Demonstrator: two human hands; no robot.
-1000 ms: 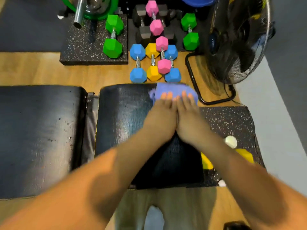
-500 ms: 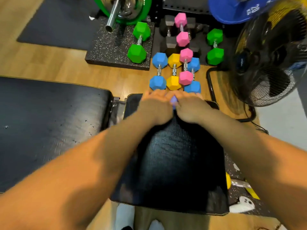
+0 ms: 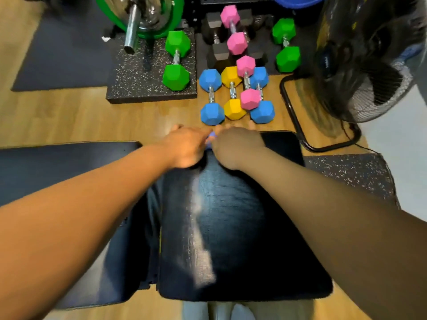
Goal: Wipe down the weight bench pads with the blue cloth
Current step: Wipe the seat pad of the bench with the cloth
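Note:
The black seat pad [image 3: 242, 239] of the bench fills the middle of the view, with a damp shiny streak down its left half. The longer back pad [image 3: 57, 167] lies to its left. My left hand [image 3: 184, 146] and my right hand [image 3: 235, 146] press side by side on the seat pad's far edge. The blue cloth [image 3: 212, 136] is almost fully hidden beneath them; only a small bit shows between the fingers.
Just beyond the pad, blue, yellow and pink dumbbells [image 3: 233, 98] lie on the wood floor. Green dumbbells [image 3: 176, 60] rest on a speckled mat. A floor fan [image 3: 367, 65] stands far right, its base hoop near the pad corner. A barbell with a green plate [image 3: 136, 17] sits far left.
Both hands have pushed the cloth from the seat pad's far right corner to the middle of its far edge. The cloth went from plainly visible to nearly covered.

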